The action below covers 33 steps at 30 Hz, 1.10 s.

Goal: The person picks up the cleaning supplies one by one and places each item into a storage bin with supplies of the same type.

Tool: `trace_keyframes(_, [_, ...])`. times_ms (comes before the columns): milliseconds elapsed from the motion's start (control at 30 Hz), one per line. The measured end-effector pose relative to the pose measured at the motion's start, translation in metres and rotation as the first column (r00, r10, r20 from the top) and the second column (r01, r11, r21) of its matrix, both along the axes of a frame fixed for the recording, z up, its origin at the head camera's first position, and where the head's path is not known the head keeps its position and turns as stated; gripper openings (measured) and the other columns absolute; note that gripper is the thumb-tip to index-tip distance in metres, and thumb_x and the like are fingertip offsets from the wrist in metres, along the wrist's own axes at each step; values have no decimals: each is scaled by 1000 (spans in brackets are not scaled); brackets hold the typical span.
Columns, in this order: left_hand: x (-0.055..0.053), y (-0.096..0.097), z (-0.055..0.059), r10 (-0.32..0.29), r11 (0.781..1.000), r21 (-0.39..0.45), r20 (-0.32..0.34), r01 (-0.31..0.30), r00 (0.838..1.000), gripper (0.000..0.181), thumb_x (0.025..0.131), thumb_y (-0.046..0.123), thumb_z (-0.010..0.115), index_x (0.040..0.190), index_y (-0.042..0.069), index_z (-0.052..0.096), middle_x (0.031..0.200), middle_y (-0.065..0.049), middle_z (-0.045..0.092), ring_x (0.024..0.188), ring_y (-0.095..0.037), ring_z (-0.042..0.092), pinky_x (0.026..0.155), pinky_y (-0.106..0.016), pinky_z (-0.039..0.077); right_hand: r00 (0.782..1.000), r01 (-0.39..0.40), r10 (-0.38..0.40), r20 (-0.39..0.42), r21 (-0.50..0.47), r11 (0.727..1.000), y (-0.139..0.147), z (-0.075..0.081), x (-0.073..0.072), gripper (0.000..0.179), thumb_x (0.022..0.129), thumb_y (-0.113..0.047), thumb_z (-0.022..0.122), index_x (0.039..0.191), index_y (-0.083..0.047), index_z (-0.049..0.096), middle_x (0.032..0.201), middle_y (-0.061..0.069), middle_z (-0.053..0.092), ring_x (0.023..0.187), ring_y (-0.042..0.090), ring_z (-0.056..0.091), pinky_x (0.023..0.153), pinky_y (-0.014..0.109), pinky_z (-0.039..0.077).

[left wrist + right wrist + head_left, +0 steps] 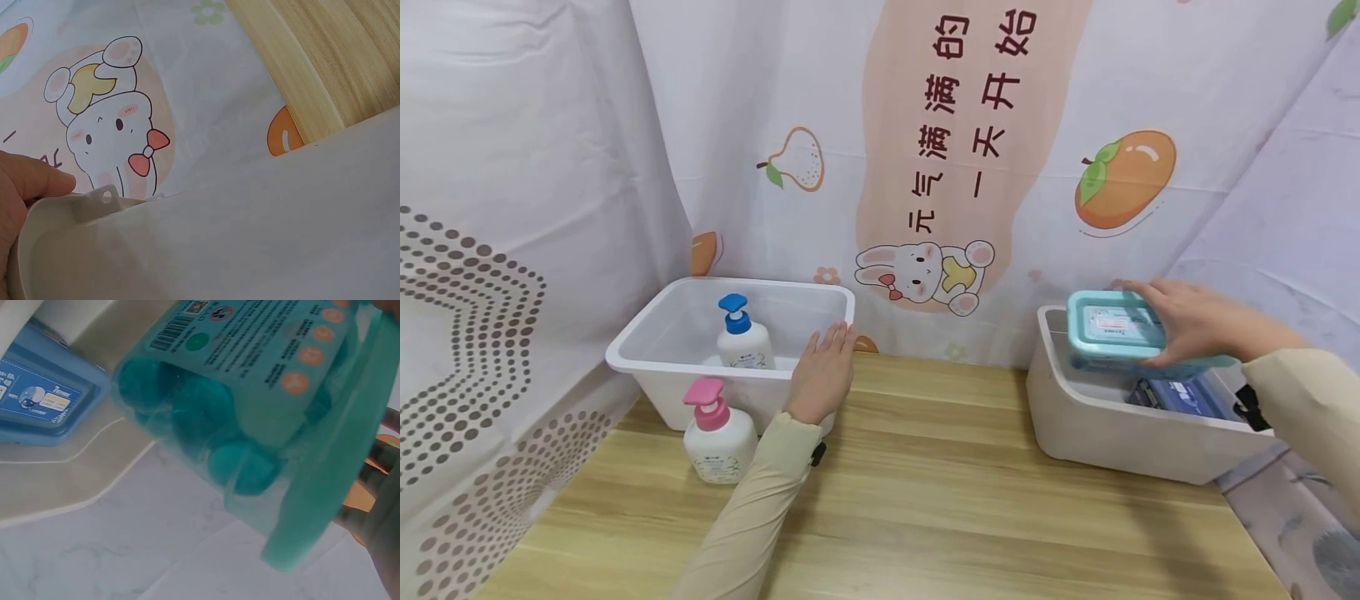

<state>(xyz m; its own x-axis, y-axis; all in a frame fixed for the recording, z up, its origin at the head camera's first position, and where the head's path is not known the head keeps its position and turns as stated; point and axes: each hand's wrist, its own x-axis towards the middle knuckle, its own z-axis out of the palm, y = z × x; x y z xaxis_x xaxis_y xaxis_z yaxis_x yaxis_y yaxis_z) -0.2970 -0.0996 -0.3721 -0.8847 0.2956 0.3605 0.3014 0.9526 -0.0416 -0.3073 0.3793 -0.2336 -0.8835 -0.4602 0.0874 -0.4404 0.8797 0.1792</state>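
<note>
My right hand (1195, 317) grips a teal lidded plastic box (1108, 329) by its lid, thumb on the near side and fingers across the far side. In the right wrist view, rounded teal pods (200, 412) show through its clear wall. It is held tilted above the right white bin (1105, 437), where a blue plastic box (47, 394) lies. My left hand (823, 375) rests on the right end of the left white bin (662, 400), its fingers straight along the rim; one fingertip reaches past the bin's corner in the left wrist view.
A white bottle with a blue pump (747, 343) stands inside the left bin. Another with a pink pump (718, 446) stands on the wooden table (925, 500) before it. A printed cloth (955, 167) hangs right behind the bins.
</note>
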Motion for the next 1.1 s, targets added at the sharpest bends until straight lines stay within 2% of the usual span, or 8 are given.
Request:
trace_keyframes(200, [0,-1,-1,-2,1000,1,-19,2,1000,46,98,15,41,142,2,39,146,-13,43,138,-26,37,115,-45,28,997,42,-44,56,40,998,3,-13,-8,115,50,-53,85,137,-1,30,124,28,50,110,42,49,90,67,39])
trace_keyframes(367, [0,-2,-2,-2,1000,2,-18,2,1000,46,98,15,41,142,2,39,146,-13,42,138,-25,37,115,-45,28,993,55,-60,100,52,997,7,-22,-16,120,51,-53,85,139,2,24,128,31,46,112,44,47,89,70,36])
trace_keyframes(500, [-1,-2,-3,-4,1000,9,-22,4,1000,46,98,15,41,142,2,38,146,-13,42,138,-26,37,115,-45,27,991,63,-70,113,66,996,7,-26,-18,121,52,-53,85,140,3,24,131,33,43,114,45,45,89,72,34])
trace_keyframes(600, [-1,-2,-3,-10,1000,11,-38,10,999,46,97,15,42,141,2,39,145,-13,43,138,-26,38,115,-45,28,993,62,-73,96,108,992,8,-29,-20,120,51,-55,84,138,6,29,131,33,44,114,46,43,90,73,33])
trace_keyframes(733, [-1,-1,-5,-12,1000,6,-47,13,999,46,97,15,43,141,2,40,145,-13,44,137,-26,39,115,-45,28,995,63,-75,65,168,984,9,-37,-23,119,49,-60,83,135,7,35,130,31,47,113,45,42,91,71,34])
trace_keyframes(900, [-1,-1,-4,0,1000,-9,-43,-1,999,46,98,16,42,142,3,39,146,-13,43,138,-25,38,115,-45,28,997,49,-59,47,198,979,11,-45,-28,117,48,-61,82,133,7,39,129,30,48,113,45,41,90,69,36])
trace_keyframes(1100, [-1,-1,-3,6,1000,-6,-31,-6,1000,46,98,15,41,142,3,39,146,-13,42,138,-25,37,115,-45,28,994,38,-55,90,180,983,8,-53,-33,112,48,-59,84,130,4,41,125,28,50,108,43,42,85,62,39])
